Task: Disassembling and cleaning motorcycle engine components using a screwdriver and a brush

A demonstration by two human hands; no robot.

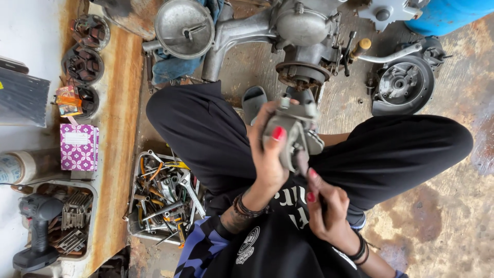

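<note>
At the left, on the rusty shelf [116,134], a purple patterned box [78,146] with a white label stands near a small orange carton [67,100] that sits farther off; a white roll [15,167] lies cut off at the left edge. My left hand [267,149] is closed around a grey metal engine part [297,134], held up over my lap between my knees. My right hand [324,203] is pinched shut on a thin tool whose shaft I can hardly make out against the part. A tray of wrenches [164,198] sits to the left of my knee, a cordless drill [37,231] at the near left. The engine [298,36] on the floor is partly hidden behind my hands.
</note>
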